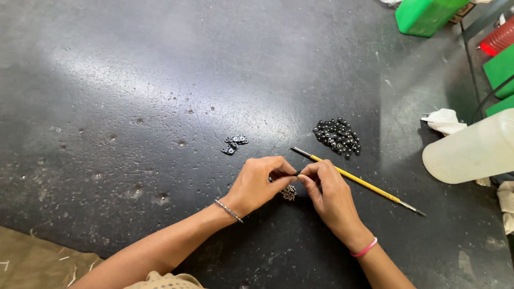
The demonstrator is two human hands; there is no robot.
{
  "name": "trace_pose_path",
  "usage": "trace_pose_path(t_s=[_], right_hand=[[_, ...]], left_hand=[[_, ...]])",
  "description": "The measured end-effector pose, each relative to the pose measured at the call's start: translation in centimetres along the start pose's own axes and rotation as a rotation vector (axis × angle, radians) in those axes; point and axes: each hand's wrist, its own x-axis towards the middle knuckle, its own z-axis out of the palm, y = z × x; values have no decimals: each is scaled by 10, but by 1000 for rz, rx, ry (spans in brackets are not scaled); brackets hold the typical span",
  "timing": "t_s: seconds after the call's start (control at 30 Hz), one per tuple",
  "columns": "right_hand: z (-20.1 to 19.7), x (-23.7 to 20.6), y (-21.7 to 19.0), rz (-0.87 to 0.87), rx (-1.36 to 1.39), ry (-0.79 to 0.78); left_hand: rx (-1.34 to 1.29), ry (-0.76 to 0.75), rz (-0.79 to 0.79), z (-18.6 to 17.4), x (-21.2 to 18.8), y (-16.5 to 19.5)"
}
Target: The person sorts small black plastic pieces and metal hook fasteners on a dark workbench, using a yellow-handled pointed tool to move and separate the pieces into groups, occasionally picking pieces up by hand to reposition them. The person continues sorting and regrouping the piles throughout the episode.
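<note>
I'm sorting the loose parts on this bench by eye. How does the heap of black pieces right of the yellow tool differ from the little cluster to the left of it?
The right heap holds many more pieces than the left cluster. Its pieces look rounded and bead-like, while the left cluster's look flatter and tab-like. The right heap lies just above the yellow tool; the left cluster lies apart from it, above the left hand. Both are small, black, and rest loose on the dark table, touched by neither hand.
</note>
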Motion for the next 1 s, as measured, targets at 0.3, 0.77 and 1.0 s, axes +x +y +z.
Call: trace_pose_path(t_s=[0.3,0.77,1.0], right_hand=[[0,-2,5,-17,7,23],[1,-6,7,6,130,61],[6,-9,11,46,94,78]], left_hand=[[-18,-29,-2,0,0,0],[-46,-26,166,9,-4,-5],[5,-8,208,11,-6,-2]])
